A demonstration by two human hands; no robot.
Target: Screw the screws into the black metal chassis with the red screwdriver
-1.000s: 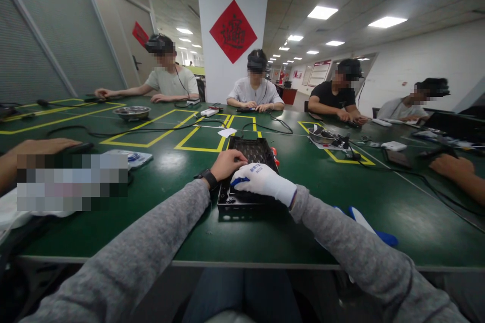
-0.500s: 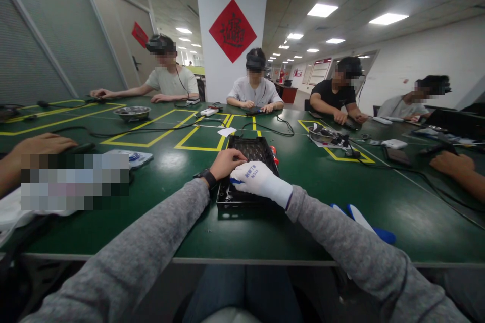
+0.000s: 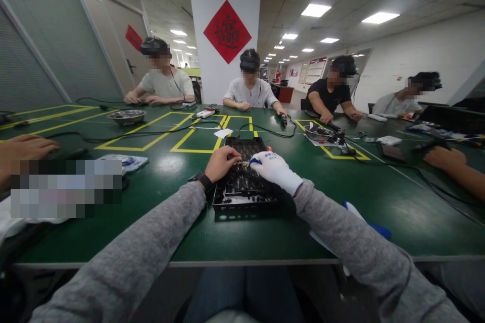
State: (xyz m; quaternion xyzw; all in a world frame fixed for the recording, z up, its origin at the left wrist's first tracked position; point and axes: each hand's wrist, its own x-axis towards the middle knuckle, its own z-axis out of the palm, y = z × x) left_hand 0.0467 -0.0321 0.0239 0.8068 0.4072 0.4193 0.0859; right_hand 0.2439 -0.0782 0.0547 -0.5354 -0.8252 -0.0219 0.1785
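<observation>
Bare left hand (image 3: 223, 163) and gloved right hand (image 3: 276, 168) pinch a small pale part (image 3: 244, 164) over the black tray (image 3: 246, 206), toward the surface's (image 3: 200, 242) near edge; judged light, stiff, best held by its ends.

Left hand (image 3: 223, 163) bare, right hand (image 3: 276, 168) gloved; both pinching.

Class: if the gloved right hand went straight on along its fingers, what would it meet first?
Beyond the small pale part at its tips, the right hand would probably meet the bare left hand; depth is unclear.
</observation>
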